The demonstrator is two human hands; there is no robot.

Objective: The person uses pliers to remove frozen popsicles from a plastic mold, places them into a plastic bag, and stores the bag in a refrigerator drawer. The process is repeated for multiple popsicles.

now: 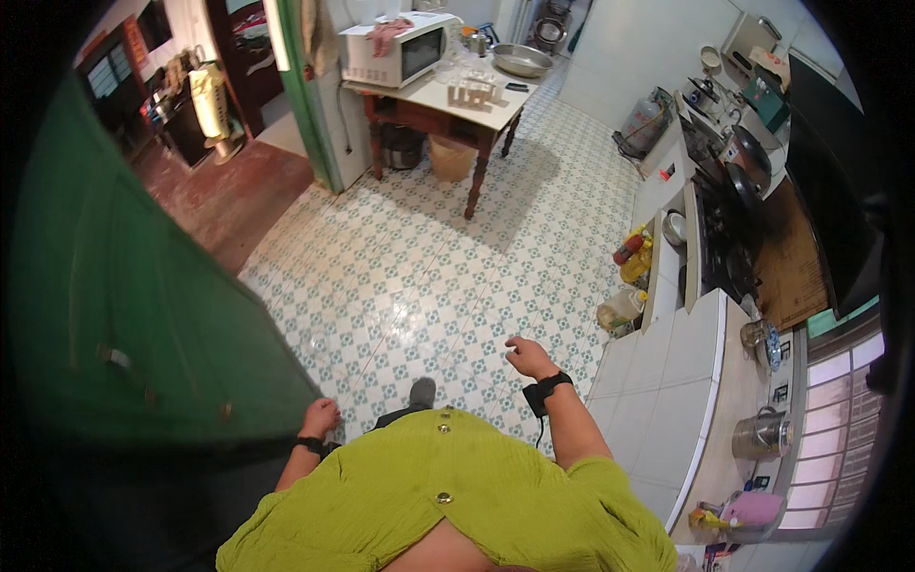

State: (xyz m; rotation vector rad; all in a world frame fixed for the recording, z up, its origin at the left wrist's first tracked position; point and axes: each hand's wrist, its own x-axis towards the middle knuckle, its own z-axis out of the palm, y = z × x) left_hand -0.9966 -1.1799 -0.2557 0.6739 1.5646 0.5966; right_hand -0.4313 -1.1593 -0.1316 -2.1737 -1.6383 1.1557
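Note:
My left hand [320,418] hangs low beside the edge of a green door [179,300], its fingers curled in and nothing seen in them. Whether it touches the door I cannot tell. My right hand [530,357] is held out over the patterned tile floor [429,286], fingers loosely bent and holding nothing. A black wristband is on each wrist, and a black device with a cable [535,400] hangs by the right one. One shoe [423,391] shows on the floor in front of my green shirt.
Ahead stands a wooden table [493,114] with a microwave [400,53] and a metal basin [522,60]. Along the right run a tiled counter [715,407], a stove [722,243] and oil bottles [622,309]. A gas cylinder [643,123] stands farther back. An open doorway is at the left.

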